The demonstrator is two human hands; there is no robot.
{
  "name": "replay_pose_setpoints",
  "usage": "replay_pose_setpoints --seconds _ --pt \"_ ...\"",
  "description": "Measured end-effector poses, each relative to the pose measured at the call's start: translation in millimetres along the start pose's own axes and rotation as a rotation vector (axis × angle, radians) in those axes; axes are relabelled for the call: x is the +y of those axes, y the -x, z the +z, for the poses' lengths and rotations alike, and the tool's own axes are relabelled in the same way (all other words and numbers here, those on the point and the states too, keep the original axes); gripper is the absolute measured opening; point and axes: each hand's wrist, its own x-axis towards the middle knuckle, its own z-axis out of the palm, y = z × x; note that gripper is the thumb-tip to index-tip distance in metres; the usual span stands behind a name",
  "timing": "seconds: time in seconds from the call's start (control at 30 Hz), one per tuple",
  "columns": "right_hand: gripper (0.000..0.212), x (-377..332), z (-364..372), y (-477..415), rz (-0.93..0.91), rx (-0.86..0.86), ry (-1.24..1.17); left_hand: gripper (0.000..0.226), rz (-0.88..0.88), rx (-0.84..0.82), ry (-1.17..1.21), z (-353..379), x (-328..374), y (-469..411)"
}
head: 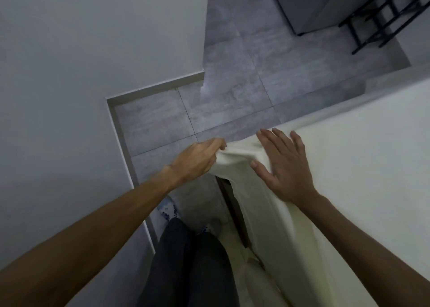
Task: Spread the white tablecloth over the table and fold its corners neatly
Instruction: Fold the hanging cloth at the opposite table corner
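The white tablecloth [363, 157] covers the table on the right and hangs down over its near-left corner and side. My left hand [197, 157] pinches a bunched fold of the cloth at that corner, just off the table's edge. My right hand [281, 167] lies flat on the cloth, fingers spread, pressing the corner onto the tabletop. A dark strip of the table's edge [232, 202] shows below the lifted fold. The table itself is otherwise hidden under the cloth.
A white wall [81, 73] with a grey skirting board stands close on the left. Grey floor tiles [232, 85] stretch ahead. A black folding rack [384, 18] leans at the top right. My dark trouser legs [190, 264] fill the narrow gap between wall and table.
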Motion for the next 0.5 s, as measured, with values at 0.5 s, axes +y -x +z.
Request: replay_pose_setpoints --seconds 0.5 --pt "0.065 1 4 -1 0.010 0.017 -0.030 0.030 -0.059 -0.126 0.142 28 17 -8"
